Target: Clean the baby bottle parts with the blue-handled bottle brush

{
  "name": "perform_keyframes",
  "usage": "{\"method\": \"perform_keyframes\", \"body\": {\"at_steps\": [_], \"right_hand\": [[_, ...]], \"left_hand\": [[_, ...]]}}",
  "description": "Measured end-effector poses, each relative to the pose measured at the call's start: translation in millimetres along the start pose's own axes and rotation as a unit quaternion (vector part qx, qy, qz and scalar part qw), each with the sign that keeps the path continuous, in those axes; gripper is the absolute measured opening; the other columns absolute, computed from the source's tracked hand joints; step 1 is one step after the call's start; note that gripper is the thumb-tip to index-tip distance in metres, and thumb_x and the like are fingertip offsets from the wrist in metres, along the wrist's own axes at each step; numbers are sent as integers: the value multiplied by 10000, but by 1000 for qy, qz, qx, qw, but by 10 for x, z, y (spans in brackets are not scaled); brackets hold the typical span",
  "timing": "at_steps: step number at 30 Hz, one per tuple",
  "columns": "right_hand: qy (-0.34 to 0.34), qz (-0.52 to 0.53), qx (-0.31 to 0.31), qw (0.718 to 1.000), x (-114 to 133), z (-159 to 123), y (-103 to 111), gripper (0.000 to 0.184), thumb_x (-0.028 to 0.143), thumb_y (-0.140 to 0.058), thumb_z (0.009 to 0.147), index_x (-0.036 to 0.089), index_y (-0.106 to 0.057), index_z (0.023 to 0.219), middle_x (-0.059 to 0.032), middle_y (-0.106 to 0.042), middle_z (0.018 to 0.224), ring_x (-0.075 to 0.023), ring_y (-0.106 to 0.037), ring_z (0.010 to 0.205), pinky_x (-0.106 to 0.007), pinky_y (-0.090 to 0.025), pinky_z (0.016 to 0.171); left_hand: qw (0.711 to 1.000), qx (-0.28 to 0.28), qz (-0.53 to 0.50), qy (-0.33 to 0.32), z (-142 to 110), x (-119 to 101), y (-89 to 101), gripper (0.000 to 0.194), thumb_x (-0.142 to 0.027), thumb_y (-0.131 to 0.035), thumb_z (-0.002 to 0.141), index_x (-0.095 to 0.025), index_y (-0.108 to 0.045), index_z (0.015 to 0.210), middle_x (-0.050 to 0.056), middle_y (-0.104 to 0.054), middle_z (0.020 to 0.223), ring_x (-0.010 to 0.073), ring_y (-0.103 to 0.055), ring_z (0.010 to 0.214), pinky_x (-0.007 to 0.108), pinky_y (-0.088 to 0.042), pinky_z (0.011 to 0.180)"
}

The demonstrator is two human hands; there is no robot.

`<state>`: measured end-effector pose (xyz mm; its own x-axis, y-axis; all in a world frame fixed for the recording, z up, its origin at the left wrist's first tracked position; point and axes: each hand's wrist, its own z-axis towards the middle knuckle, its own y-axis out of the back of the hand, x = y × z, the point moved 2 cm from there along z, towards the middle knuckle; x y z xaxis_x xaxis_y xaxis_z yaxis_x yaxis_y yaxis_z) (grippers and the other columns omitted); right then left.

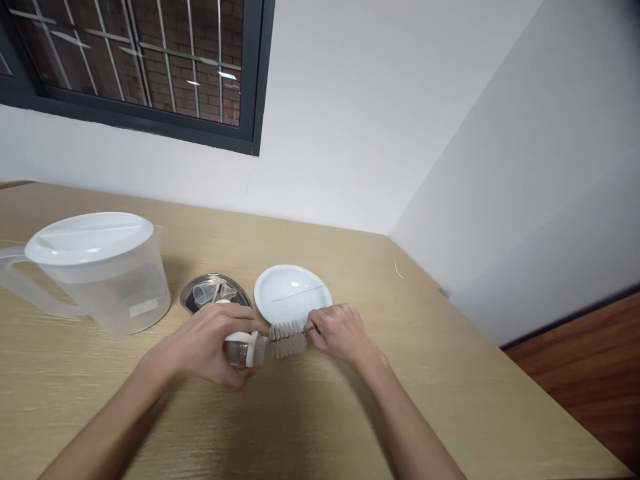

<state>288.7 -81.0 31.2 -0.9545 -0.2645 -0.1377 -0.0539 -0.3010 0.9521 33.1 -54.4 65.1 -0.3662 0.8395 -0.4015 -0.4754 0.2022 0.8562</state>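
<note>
My left hand [215, 343] is wrapped around a clear baby bottle [240, 350] with a white band, its threaded neck facing right. In my right hand [340, 330], closed fingers pinch the twisted wire handle of a bottle brush [287, 339]. The brush's pale bristles stand at the bottle's mouth; whether the tip is inside I cannot tell. Both are held above the table. Behind my left hand is a round metal tray [186, 298] with clear plastic bottle parts [204, 293] on it. Beyond my right hand lies a white plate [290, 280] with a thin, straight wire-like piece [300, 293] across it.
A translucent lidded pitcher [120, 293] stands at the left on the wooden table [320, 427]. A small pale strand [398, 269] lies near the table's right edge. The white wall [340, 133] and a barred window [145, 60] rise behind.
</note>
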Motion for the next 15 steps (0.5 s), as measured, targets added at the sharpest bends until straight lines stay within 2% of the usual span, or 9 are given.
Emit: {"method": "perform_keyframes", "body": {"at_steps": [3, 7, 12, 15], "right_hand": [[-18, -3, -7, 1000, -11, 2, 19, 230, 257, -490, 821, 204, -697, 736, -22, -710, 669, -124, -550, 551, -294, -103, 561], [-50, -24, -5, 998, -27, 3, 38, 272, 286, -472, 863, 203, -696, 733, -37, -717, 677, -130, -558, 543, -297, -111, 562], [-75, -44, -1, 996, 0, 9, 76, 297, 305, -462, 884, 193, -693, 736, -61, -724, 691, -138, -578, 538, -302, -113, 554], [-80, -54, -6, 995, 13, 9, 98, 301, 300, -454, 882, 190, -694, 738, -68, -722, 683, -137, -572, 525, -308, -110, 550]], "left_hand": [[999, -50, 17, -10, -4, 56, -11, 460, -225, -665, 592, -274, -683, 1049, -17, -706, 1007, 173, -660, 855, 260, -465, 756], [988, -107, 107, -15, 21, 101, -59, 430, -259, -672, 642, -246, -686, 1072, 18, -718, 1009, 203, -669, 849, 289, -483, 709], [973, -154, 170, 36, 56, 89, -101, 302, -330, -650, 737, -233, -694, 1020, 39, -719, 1004, 215, -677, 848, 298, -483, 677], [972, -149, 168, 69, 73, 77, -103, 286, -317, -651, 726, -232, -701, 994, 43, -716, 1006, 210, -673, 829, 291, -471, 662]]}}
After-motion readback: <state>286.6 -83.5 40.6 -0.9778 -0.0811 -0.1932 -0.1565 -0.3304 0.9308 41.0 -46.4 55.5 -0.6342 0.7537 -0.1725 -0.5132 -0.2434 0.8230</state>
